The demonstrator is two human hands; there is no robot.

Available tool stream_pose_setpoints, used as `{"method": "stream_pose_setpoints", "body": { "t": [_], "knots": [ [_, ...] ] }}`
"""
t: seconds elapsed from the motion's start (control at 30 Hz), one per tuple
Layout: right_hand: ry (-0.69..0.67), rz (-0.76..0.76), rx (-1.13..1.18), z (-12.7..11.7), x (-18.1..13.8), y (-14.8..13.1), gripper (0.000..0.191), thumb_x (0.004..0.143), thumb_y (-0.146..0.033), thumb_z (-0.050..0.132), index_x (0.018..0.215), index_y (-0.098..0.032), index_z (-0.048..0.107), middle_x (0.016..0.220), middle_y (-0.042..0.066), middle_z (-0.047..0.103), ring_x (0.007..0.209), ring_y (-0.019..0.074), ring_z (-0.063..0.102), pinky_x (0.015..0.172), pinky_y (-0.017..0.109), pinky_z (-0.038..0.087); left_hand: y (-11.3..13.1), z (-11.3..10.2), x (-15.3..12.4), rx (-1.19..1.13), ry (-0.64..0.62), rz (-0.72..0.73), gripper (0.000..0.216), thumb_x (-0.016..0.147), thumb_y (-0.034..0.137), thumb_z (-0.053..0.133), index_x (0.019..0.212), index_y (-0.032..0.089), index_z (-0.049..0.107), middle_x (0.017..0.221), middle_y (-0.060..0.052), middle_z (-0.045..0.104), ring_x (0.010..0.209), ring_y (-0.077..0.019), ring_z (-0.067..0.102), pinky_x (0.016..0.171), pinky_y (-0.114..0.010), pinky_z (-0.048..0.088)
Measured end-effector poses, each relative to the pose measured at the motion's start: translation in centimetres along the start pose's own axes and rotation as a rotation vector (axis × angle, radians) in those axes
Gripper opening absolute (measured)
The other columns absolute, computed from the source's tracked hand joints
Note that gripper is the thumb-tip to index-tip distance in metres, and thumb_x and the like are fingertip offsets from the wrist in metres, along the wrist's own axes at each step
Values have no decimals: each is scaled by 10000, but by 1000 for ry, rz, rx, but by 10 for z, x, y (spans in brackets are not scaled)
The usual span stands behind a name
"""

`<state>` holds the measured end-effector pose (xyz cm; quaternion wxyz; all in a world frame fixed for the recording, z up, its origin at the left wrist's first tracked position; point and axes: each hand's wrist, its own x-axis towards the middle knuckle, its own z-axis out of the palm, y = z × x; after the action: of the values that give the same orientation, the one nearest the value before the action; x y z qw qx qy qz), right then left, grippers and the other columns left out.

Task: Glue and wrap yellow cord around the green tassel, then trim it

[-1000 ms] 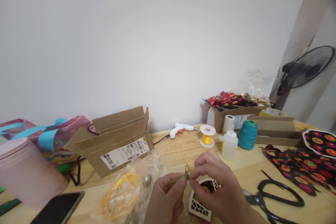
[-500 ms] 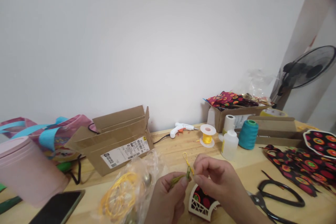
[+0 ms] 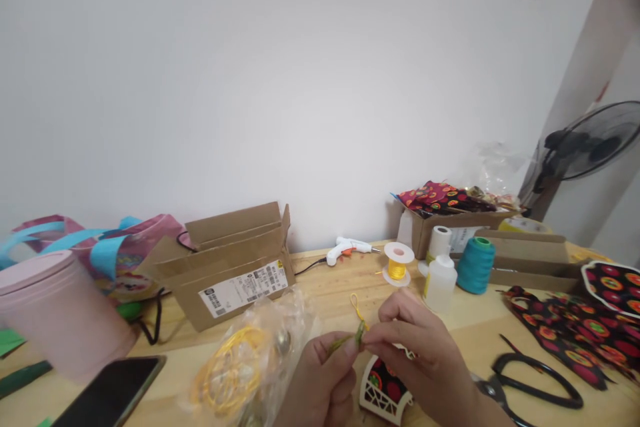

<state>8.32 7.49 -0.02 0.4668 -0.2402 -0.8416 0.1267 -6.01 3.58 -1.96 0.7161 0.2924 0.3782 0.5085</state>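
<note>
My left hand (image 3: 330, 368) pinches a small green tassel (image 3: 359, 332), its thread bundle running back under the thumb. A loop of yellow cord (image 3: 355, 303) sticks up from the tassel's top. Right beside it, my right hand (image 3: 415, 343) has thumb and forefinger pressed together at the cord and tassel; what exactly lies between those fingertips is too small to make out. Under the right hand, partly hidden, lies a white fan-shaped piece (image 3: 385, 390) with cut-out lattice and dark flowered fabric.
Black-handled scissors (image 3: 537, 380) and flowered fabric strips (image 3: 560, 337) lie right. Behind stand a yellow cord spool (image 3: 399, 263), a squeeze bottle (image 3: 440, 283), teal thread (image 3: 475, 265) and a glue gun (image 3: 350, 249). Left are a bag of yellow cord (image 3: 235, 370), a phone (image 3: 113, 392) and a cardboard box (image 3: 235, 267).
My right hand's fingers have drawn closer together at the tassel's top, the knuckles turning slightly right. My left hand keeps its pinch. The view has shifted a little.
</note>
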Motion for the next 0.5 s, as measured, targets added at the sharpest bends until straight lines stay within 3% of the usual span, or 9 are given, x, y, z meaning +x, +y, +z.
{"method": "stream_pose_setpoints", "body": {
  "t": [0.13,0.3,0.4,0.5],
  "knots": [
    [-10,71,205,-1,-2,-8,121,800,-167,431,710,-203,504,687,12,446,665,142,458,587,261,394,-1,3,-1,26,-22,-12,338,546,423,693,554,168,471,308,135,241,279,10,88,285,-134,42],
    [134,210,512,-17,0,-14,221,853,-296,329,658,-223,401,611,-12,361,554,136,405,479,245,369,1,-2,-1,6,-9,-32,324,568,390,690,551,181,443,305,141,244,278,9,76,287,-133,39],
    [30,187,431,-30,6,-12,314,865,-283,307,578,-210,414,552,-15,355,519,134,397,484,260,356,2,-3,-1,-19,-58,-44,328,545,406,702,562,174,471,306,140,252,277,10,88,288,-133,47],
    [-119,100,229,-36,12,-5,116,779,-195,508,672,-216,549,662,6,458,642,142,464,567,267,378,2,-1,-1,-36,-98,-40,341,506,418,722,579,154,518,298,138,256,270,13,104,284,-138,47]
  ]
}}
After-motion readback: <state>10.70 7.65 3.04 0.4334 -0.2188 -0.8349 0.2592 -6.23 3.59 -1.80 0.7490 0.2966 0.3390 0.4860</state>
